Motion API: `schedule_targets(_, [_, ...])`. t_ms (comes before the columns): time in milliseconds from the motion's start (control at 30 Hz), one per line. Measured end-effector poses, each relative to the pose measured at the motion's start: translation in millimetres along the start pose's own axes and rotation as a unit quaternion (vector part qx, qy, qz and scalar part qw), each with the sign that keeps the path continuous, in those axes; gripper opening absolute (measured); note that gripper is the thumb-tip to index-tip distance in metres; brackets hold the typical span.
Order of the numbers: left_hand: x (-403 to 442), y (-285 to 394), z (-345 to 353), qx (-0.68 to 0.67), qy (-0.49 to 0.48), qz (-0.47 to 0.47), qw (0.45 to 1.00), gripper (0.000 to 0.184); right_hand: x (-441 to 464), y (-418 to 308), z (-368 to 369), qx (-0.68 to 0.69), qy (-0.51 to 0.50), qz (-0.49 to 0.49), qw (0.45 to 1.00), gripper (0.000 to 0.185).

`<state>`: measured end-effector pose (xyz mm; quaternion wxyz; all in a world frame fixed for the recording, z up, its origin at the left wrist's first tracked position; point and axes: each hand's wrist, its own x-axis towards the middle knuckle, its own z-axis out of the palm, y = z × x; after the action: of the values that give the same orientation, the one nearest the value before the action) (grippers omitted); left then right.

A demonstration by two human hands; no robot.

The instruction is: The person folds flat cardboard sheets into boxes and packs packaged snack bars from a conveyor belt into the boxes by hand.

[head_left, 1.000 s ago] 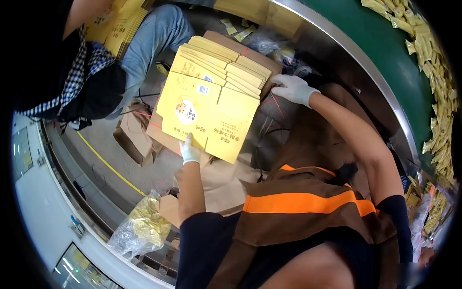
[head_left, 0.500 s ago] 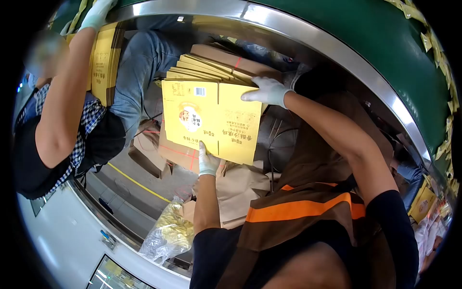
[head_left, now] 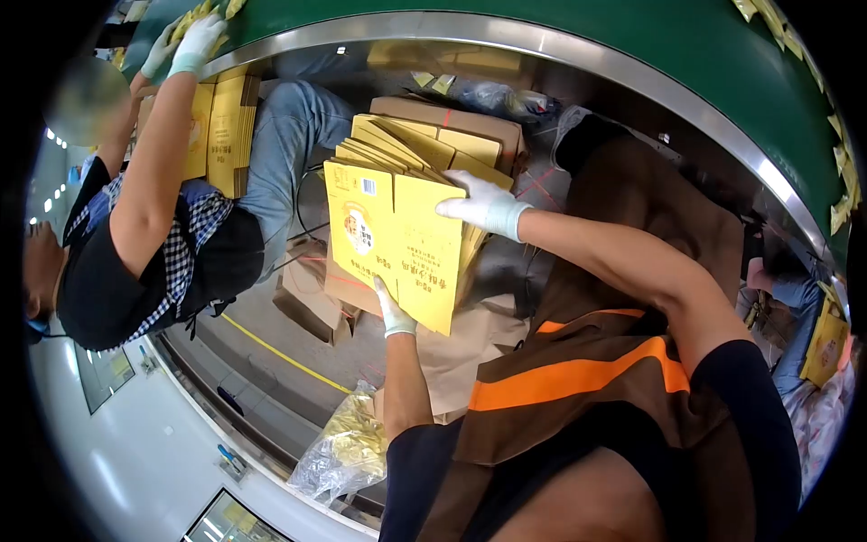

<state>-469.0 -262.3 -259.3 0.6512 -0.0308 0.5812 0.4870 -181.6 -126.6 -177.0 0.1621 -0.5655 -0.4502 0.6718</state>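
Note:
Between my hands is a stack of flat yellow printed cartons, its printed face toward me and its top edges fanned apart. My left hand, in a white glove, grips the bottom edge with the thumb on the front. My right hand, gloved too, closes over the upper right edge. Its fingers behind the cartons are hidden. Right behind the stack stands a brown cardboard box with more yellow cartons at it.
A green conveyor belt with a steel rim curves across the top. At the left a co-worker sits beside stacked yellow cartons. A clear plastic bag and crumpled brown paper lie on the floor below.
The carton stack has turned clockwise, its lower right corner now lower, and my right hand has slid with it. The co-worker's two hands now show at the belt. The whole view has shifted.

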Motion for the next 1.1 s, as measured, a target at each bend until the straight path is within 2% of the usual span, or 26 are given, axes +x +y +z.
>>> schedule_targets(33, [-7, 1, -6, 0.003, -0.015, -0.002, 1.0, 0.075, -7, -2, 10, 0.001, 0.013, -0.049, 0.999, 0.076])
schedule_targets(133, [-30, -17, -9, 0.005, -0.021, 0.062, 0.998, 0.076, -34, -12, 13, -0.057, 0.011, -0.082, 0.995, 0.07])
schedule_targets(233, [-63, -40, 10, -0.032, -0.054, 0.102, 0.993, 0.076, -71, -23, -2, -0.082, 0.009, -0.149, 0.985, 0.064])
schedule_targets(300, [-78, -54, 30, -0.07, -0.082, 0.097, 0.989, 0.079, -111, -40, -19, -0.082, 0.01, -0.194, 0.978, 0.059])
schedule_targets(333, [-82, -59, 41, -0.091, -0.099, 0.098, 0.986, 0.081, -123, -38, -27, -0.083, 0.027, -0.255, 0.963, 0.058])
schedule_targets(400, [-88, -65, 66, -0.118, -0.203, 0.104, 0.966, 0.086, -168, -48, -49, -0.061, 0.061, -0.294, 0.952, 0.057])
schedule_targets(467, [-100, -61, 97, -0.133, -0.287, 0.093, 0.944, 0.089, -217, -61, -70, -0.064, 0.095, -0.374, 0.92, 0.055])
schedule_targets(533, [-120, -57, 144, -0.111, -0.399, 0.125, 0.901, 0.089, -280, -73, -90, -0.045, 0.132, -0.398, 0.907, 0.058])
schedule_targets(600, [-152, -53, 194, -0.074, -0.507, 0.149, 0.846, 0.085, -346, -76, -114, -0.132, 0.236, -0.45, 0.851, 0.063])
schedule_targets(633, [-168, -52, 216, -0.053, -0.558, 0.158, 0.813, 0.082, -376, -70, -127, -0.161, 0.299, -0.45, 0.826, 0.068])
schedule_targets(667, [-178, -55, 232, -0.043, -0.59, 0.102, 0.8, 0.076, -409, -67, -140, -0.236, 0.375, -0.462, 0.768, 0.071])
schedule_targets(700, [-189, -64, 244, -0.034, -0.619, 0.043, 0.784, 0.071, -439, -45, -160, -0.216, 0.431, -0.46, 0.746, 0.071])
schedule_targets(733, [-205, -77, 253, 0.002, -0.622, 0.007, 0.783, 0.064, -473, -4, -195, -0.087, 0.463, -0.463, 0.751, 0.072])
schedule_targets(800, [-228, -102, 275, 0.078, -0.63, -0.058, 0.771, 0.054, -544, 77, -258, 0.13, 0.488, -0.483, 0.715, 0.073])
schedule_targets(900, [-232, -161, 264, 0.065, -0.662, -0.063, 0.744, 0.05, -571, 89, -211, 0.059, 0.497, -0.419, 0.758, 0.093])
schedule_targets(1000, [-235, -172, 250, 0.08, -0.653, -0.162, 0.736, 0.055, -560, 72, -160, -0.154, 0.48, -0.362, 0.784, 0.088])
schedule_targets(1033, [-235, -174, 249, 0.099, -0.653, -0.166, 0.733, 0.056, -560, 89, -165, -0.133, 0.51, -0.352, 0.774, 0.089])
schedule_targets(1100, [-234, -176, 252, 0.14, -0.655, -0.174, 0.722, 0.06, -570, 110, -194, -0.114, 0.502, -0.328, 0.792, 0.087])
